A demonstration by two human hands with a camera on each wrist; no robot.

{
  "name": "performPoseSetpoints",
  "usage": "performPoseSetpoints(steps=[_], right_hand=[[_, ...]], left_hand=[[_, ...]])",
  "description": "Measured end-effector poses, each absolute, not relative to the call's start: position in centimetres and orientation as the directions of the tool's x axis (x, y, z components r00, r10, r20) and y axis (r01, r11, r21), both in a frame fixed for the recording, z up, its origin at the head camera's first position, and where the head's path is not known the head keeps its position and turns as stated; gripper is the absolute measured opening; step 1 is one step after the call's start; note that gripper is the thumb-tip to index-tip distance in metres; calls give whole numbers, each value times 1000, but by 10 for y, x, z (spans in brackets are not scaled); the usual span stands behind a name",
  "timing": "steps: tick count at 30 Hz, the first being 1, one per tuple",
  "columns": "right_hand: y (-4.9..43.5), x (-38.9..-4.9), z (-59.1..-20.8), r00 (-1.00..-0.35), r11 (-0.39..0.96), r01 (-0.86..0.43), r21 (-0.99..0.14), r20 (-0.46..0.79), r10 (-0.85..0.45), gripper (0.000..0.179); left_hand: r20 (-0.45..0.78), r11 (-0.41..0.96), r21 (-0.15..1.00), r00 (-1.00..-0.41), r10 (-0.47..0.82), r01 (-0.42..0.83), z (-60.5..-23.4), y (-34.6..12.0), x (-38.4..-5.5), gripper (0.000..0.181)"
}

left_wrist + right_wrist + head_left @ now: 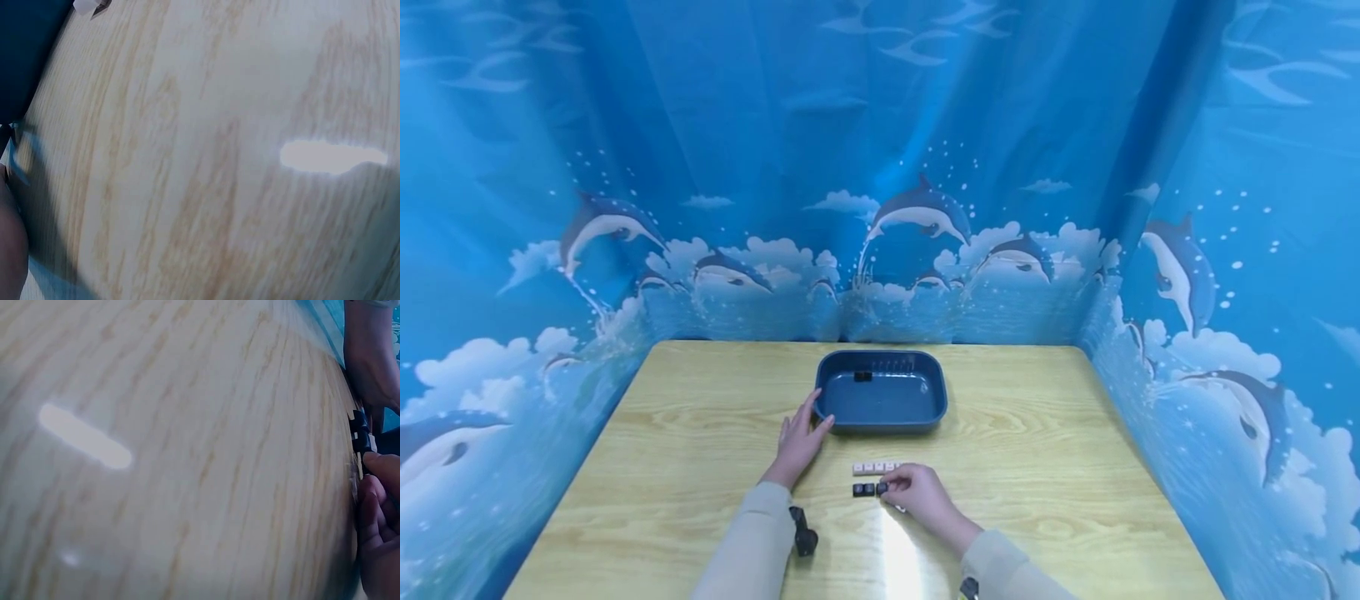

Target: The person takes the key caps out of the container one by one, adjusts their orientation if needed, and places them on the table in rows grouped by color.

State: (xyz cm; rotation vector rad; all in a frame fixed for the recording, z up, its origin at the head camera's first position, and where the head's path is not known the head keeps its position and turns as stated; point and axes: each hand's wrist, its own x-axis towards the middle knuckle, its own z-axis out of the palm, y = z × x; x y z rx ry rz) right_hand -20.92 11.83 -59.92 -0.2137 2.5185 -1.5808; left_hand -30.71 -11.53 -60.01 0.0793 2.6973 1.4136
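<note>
- Lower centre: the right hand (919,497) pinches a small black cube-shaped block (882,488) in its fingers, beside two matching blocks (863,490), and hides the right end of a white block row (874,468).
- Centre: the left hand (800,446), fingers spread, touches a dark-blue rectangular tray (895,408); two black pieces (862,377) lie inside.
- Left wrist view: hand mostly cut off; glare whitens the wooden desk (1037,467).

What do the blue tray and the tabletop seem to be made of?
The blue tray looks like glossy moulded plastic, judging by its rounded corners and shiny reflections. The tabletop seems smooth wood-grain laminate, given its sharp glare, though varnished wood is possible.
</note>
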Motion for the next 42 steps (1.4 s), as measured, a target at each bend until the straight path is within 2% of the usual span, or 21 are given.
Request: performPoseSetpoints(steps=[25,42], right_hand=[[117,-206,-597,-976,504,-56,-862,-58,-209,24],[116,-207,-599,-975,488,-53,-871,-60,-213,23]], left_hand=[[-46,572,820,-994,97,18,-601,-114,-308,65],[-38,567,823,-995,97,24,-604,-116,-309,66]])
